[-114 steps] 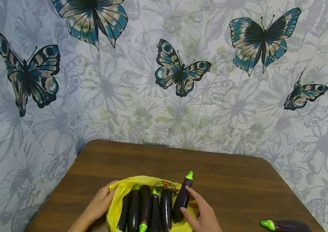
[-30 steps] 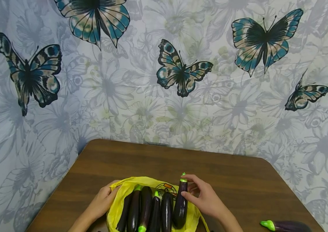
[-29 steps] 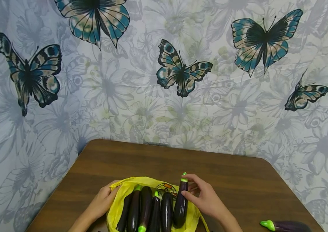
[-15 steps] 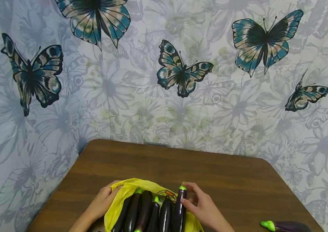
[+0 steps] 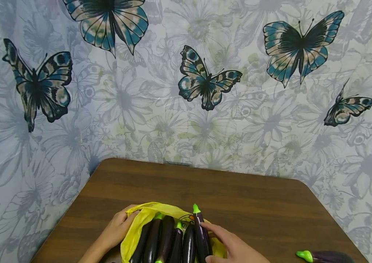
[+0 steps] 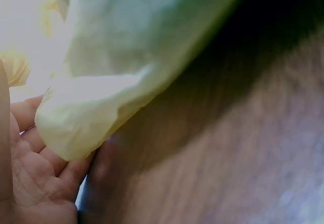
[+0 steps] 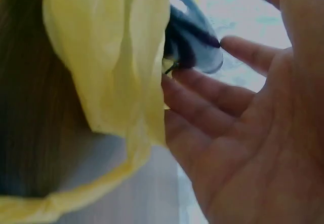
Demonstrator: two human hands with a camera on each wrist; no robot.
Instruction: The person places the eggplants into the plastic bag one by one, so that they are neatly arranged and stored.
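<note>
A yellow plastic bag (image 5: 217, 248) with several dark purple eggplants (image 5: 153, 241) in it lies at the table's near edge in the head view. At its left rim my left hand (image 5: 115, 230) holds the plastic, thumb in front and fingers behind it in the left wrist view. My right hand (image 5: 233, 246) is at the rightmost eggplant (image 5: 201, 235), whose green stem points up and leans slightly left. In the right wrist view its fingers are spread and fairly straight, a fingertip touching the dark shiny eggplant (image 7: 195, 36) beside the bag's edge.
Another eggplant (image 5: 330, 256) lies on its side on the brown wooden table (image 5: 179, 182), near the right edge. Behind the table stands a wall (image 5: 271, 135) with printed flowers and butterflies. A loose yellow bag handle (image 7: 101, 186) hangs below the right hand.
The right hand has shifted from the rightmost eggplant's stem down to its body. That eggplant's top has tilted left. The left hand stays at the bag's rim, and the bag has sagged slightly.
</note>
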